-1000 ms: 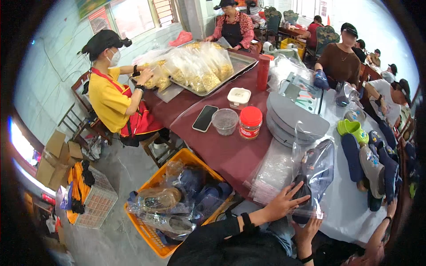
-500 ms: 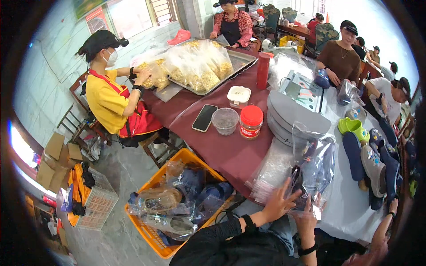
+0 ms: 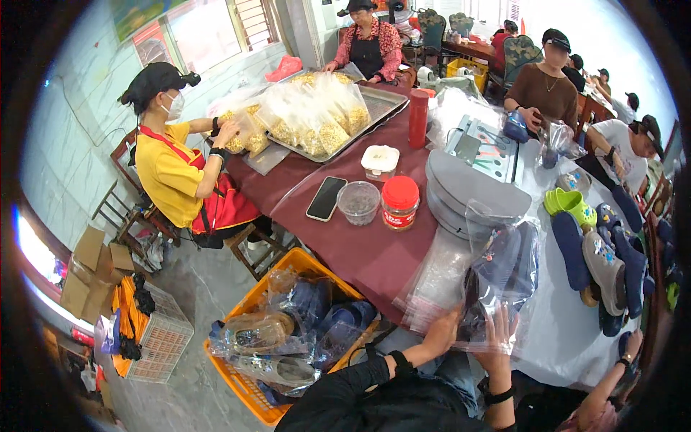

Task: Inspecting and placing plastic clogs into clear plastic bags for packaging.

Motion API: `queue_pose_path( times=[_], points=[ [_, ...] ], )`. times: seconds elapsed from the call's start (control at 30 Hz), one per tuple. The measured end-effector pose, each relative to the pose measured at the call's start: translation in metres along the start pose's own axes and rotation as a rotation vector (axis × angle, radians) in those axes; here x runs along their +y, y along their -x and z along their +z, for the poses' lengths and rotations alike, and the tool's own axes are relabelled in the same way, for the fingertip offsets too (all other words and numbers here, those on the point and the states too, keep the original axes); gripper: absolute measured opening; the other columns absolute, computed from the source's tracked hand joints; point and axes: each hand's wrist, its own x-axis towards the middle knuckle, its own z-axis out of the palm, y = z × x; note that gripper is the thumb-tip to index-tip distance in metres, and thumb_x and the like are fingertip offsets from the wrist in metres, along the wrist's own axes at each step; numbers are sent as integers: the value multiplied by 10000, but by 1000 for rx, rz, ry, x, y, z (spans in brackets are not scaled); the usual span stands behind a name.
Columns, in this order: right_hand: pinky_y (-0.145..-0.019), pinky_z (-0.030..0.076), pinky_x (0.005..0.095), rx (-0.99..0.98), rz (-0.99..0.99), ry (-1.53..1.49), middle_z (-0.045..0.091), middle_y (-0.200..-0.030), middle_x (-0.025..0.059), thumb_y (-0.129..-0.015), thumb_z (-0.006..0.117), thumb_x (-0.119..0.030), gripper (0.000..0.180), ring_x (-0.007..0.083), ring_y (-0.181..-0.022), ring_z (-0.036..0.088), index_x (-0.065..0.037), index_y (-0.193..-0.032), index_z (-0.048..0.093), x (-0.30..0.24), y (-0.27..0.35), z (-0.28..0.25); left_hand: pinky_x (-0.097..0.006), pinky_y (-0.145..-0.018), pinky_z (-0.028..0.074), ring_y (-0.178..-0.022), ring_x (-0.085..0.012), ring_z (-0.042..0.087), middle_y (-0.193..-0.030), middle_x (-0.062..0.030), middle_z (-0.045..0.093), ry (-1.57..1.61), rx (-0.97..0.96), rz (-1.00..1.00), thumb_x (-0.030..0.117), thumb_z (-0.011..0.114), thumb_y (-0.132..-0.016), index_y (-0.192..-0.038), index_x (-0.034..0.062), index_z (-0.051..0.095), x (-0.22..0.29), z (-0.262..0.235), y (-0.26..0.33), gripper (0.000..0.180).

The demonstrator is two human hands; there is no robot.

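A clear plastic bag [image 3: 534, 277] lies at the front of the table with dark navy clogs [image 3: 504, 255] inside it. My left hand [image 3: 442, 333] grips the bag's near left edge, its fingertips partly hidden by plastic. Stretched fingers of my right hand [image 3: 497, 337] rest against the bag's near end, beside the clogs. Just left of the bag, a stack of flat clear bags [image 3: 430, 286] overhangs the table edge. Several loose clogs, including a navy clog [image 3: 571, 241], a grey clog [image 3: 603, 263] and a lime-green clog [image 3: 568, 204], lie to the right.
Bagged shoes fill an orange crate [image 3: 245, 394] on the floor to my left. A grey sealing machine [image 3: 479, 187], red-lidded jar [image 3: 400, 201], clear tub [image 3: 358, 203] and phone [image 3: 327, 199] occupy the table. Co-workers sit around it; another person's hand [image 3: 633, 344] is close on my right.
My left hand has moved from over the bag, fingers spread, down to its near left edge. My right hand's fingers have straightened against the bag. The clogs show more plainly inside.
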Motion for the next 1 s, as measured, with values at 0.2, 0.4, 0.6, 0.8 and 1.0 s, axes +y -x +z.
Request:
queue_pose_path(
  times=[0.2,0.4,0.6,0.8,1.0],
  points=[
    [-1073,229,573,82,-10,-30,329,-1437,231,-556,784,-453,968,409,-1319,336,-150,-1389,395,6,-5,3,-510,-689,473,-786,-459,592,-846,-284,613,93,-3,84,57,487,-850,-1374,10,363,-14,1,-2,540],
    [-1024,308,563,223,84,116,409,-1385,227,-558,812,-400,983,407,-1227,436,-107,-1391,382,22,16,13,-449,-784,477,-909,-432,594,-1053,-309,582,147,-106,221,41,438,-885,-1446,41,257,12,-4,7,589],
    [-1015,286,551,147,200,-66,526,-1143,218,-692,739,-260,855,388,-1138,492,-56,-1416,332,12,18,24,-461,-771,475,-885,-434,598,-1030,-305,588,129,-257,93,-5,436,-842,-1463,47,198,30,-10,5,668],
    [-1033,230,564,152,282,-34,534,-1093,197,-729,701,-267,825,400,-1182,447,-78,-1432,314,-6,12,32,-509,-714,466,-856,-460,582,-952,-298,599,148,-142,154,52,438,-879,-1391,51,350,-2,1,14,520],
    [-1034,198,556,275,295,212,567,-1049,144,-632,722,-289,795,344,-1187,463,-123,-1362,455,-19,1,29,-524,-678,461,-770,-474,585,-799,-298,605,29,-174,91,-9,466,-782,-1037,-29,582,-3,-3,10,282]
  ],
)
